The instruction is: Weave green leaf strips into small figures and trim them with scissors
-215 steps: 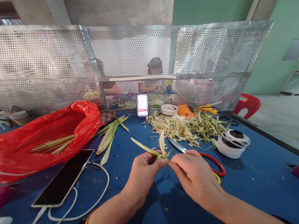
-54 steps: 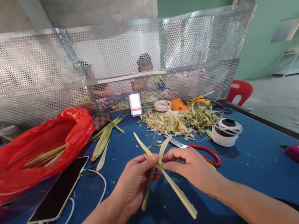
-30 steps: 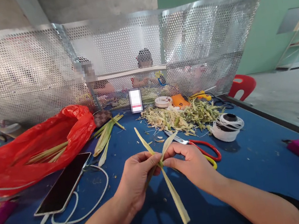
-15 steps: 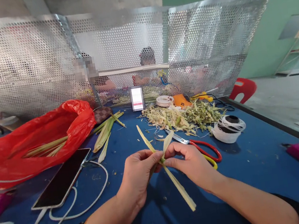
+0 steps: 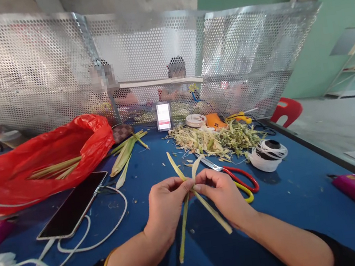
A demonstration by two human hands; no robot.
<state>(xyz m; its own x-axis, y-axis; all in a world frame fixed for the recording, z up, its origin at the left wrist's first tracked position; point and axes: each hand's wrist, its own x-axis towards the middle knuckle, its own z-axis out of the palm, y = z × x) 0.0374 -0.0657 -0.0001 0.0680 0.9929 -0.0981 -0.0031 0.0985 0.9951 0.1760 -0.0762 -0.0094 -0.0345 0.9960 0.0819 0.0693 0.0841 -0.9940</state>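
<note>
Both hands meet over the middle of the blue table, pinching crossed strips of pale yellow-green dried leaf (image 5: 212,210). My left hand (image 5: 168,202) is closed, its thumb and forefinger on the crossing point. My right hand (image 5: 222,193) pinches the same spot from the other side. Two leaf ends stick up beyond the fingers; two hang toward me, one greener, on the left. The crossing itself is partly hidden by the fingertips. Just behind my right hand lie scissors (image 5: 242,179) with red and yellow handles.
A pile of leaf scraps (image 5: 222,137) lies ahead, with a spool of white string (image 5: 268,155) to its right. On the left are a red plastic bag (image 5: 44,167) of stalks, a phone (image 5: 74,206) on a white cable, and leaves (image 5: 123,155). A perforated metal screen (image 5: 149,38) stands behind; people sit beyond it.
A greener leaf end now hangs down below my left hand, where it was hardly visible before. The other lower end has swung slightly up and right. Both hands still pinch the crossing.
</note>
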